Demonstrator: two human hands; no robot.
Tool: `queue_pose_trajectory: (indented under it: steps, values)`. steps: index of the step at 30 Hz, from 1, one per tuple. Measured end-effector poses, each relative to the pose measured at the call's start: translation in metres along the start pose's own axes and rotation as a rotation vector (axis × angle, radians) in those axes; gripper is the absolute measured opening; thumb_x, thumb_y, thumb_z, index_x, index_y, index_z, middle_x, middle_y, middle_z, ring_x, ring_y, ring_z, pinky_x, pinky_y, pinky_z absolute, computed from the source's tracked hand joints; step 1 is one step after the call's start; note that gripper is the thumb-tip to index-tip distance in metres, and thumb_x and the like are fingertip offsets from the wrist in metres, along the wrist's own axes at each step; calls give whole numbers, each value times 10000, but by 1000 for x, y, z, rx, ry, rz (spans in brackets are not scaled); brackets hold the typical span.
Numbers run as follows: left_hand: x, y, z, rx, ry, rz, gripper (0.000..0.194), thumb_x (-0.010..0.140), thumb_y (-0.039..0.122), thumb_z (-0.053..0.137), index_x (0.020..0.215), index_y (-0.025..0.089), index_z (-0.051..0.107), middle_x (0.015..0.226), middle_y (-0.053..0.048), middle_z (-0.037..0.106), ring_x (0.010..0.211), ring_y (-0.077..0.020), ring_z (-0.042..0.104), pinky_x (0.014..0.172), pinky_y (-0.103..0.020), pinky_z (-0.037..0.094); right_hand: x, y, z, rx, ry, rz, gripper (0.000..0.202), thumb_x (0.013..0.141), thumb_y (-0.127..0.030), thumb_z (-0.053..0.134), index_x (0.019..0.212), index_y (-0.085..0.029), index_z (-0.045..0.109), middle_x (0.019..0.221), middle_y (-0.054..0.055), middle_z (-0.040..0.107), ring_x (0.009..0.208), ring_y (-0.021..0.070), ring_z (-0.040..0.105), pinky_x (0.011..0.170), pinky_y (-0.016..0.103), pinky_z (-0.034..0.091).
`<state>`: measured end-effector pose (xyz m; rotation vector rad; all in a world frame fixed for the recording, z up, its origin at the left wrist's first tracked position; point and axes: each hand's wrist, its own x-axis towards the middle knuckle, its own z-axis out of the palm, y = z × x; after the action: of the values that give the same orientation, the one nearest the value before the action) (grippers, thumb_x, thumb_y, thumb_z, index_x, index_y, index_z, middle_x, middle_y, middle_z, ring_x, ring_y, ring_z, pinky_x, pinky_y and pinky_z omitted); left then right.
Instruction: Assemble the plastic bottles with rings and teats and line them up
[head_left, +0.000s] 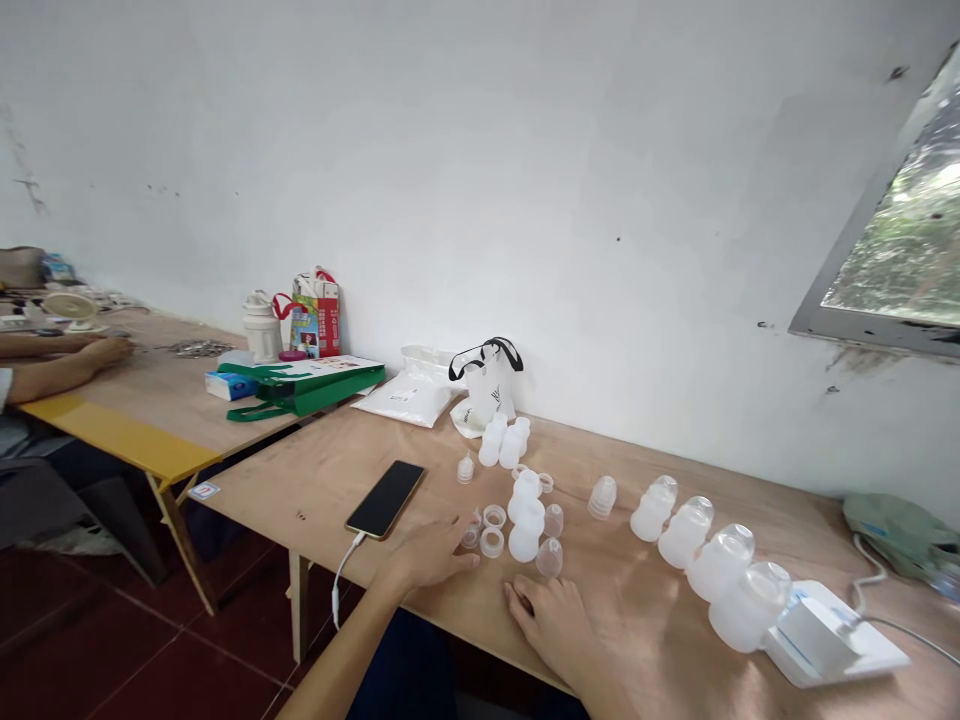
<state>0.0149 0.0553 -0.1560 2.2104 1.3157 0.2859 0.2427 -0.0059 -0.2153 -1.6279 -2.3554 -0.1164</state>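
My left hand (435, 553) lies low over the table with fingers stretched out, open. Its fingertips reach a clear bottle nipple (470, 537), and I cannot tell whether they touch it. Beside it are two clear rings (492, 542). Near the table's front edge rests my right hand (553, 618), loosely bent, a gap showing between its fingers, with nothing visible in it. Frosted baby bottles (526, 530) stand just beyond both hands, next to two clear domed caps (550, 557). Another nipple (466, 467) stands farther back.
Capped bottles (721, 562) form a diagonal row at right, near a white box (832, 635). A phone (385, 498) with a cable lies left. White bags (409, 390) sit by the wall. A co-worker's arm (64, 362) rests on the neighbouring table.
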Motion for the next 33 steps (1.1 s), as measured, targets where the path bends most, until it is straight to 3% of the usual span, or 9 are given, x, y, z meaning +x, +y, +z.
queue_pose_trajectory:
  steps: [7, 16, 22, 28, 33]
  values:
    - [11, 3, 19, 43, 93, -18, 542, 984, 443, 455, 1461, 187, 485, 1445, -178, 603, 1312, -395, 582, 1070, -527, 452, 1, -1, -1, -8, -21, 9, 324, 1038, -248, 526, 764, -252, 698, 742, -26, 782, 702, 205, 744, 573, 308, 263]
    - [11, 4, 22, 84, 54, 88, 511, 1012, 241, 315, 1509, 240, 435, 1414, -147, 616, 1272, -339, 600, 1058, -491, 468, 0, 2, 5, 1, 20, -3, 334, 1030, -235, 536, 729, -248, 680, 714, -30, 770, 661, 182, 727, 562, 299, 261]
    - [12, 6, 23, 123, 66, 95, 378, 960, 251, 410, 1282, 226, 605, 1304, -158, 652, 1189, -382, 617, 1007, -507, 483, -1, 3, 11, -14, 80, -29, 339, 1030, -232, 523, 717, -243, 654, 683, -30, 758, 618, 180, 712, 561, 298, 279]
    - [10, 9, 21, 86, 13, 53, 329, 895, 331, 555, 1198, 213, 603, 1331, -163, 620, 1213, -407, 590, 1019, -505, 461, -1, 3, 12, -22, 78, -28, 341, 1028, -233, 525, 715, -248, 659, 674, -25, 750, 626, 197, 713, 563, 305, 285]
    - [6, 6, 11, 51, -18, 94, 260, 895, 383, 560, 1096, 221, 593, 1115, -110, 680, 1049, -358, 642, 912, -421, 481, -1, 3, 9, -19, 56, -28, 335, 1030, -236, 529, 720, -245, 656, 688, -31, 758, 629, 188, 717, 562, 298, 272]
